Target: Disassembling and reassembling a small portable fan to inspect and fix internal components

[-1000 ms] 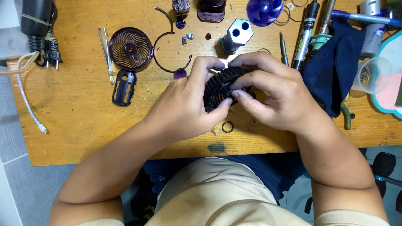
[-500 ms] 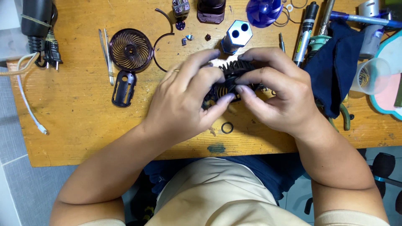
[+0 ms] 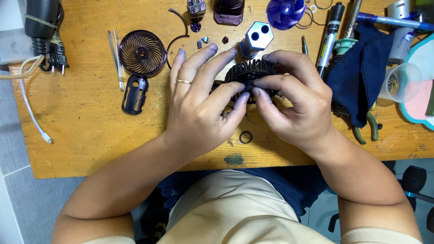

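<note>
Two bare hands meet over a wooden table [image 3: 90, 144], clamped together on a black ribbed fan part [image 3: 250, 71] held just above the tabletop. Nearest the person, a small black ring [image 3: 245, 137] lies on the wood just below that fan part, under the gap between the wrists. The left hand [image 3: 203, 106], with a gold ring on one finger, closes its thumb and forefinger on the part's near edge while its other fingers stretch out flat beyond it. The right hand [image 3: 294, 101] wraps the part from the other side, thumb pressed to the near face and fingers curled over the far rim.

Left of the fan part lie a dark slotted cover [image 3: 134, 94], a round spiral grille [image 3: 142, 53] and a pair of tweezers [image 3: 116, 58]. Right of it, a dark blue cloth [image 3: 361, 77] is bunched beside green-handled pliers [image 3: 368, 131] and a clear plastic cup [image 3: 400, 81]. Just beyond the fan part stands a silver hexagonal block [image 3: 257, 38] with two holes. Farther still, at the table's far edge, sit a blue fan blade [image 3: 285, 11] and a black marker [image 3: 329, 38].
</note>
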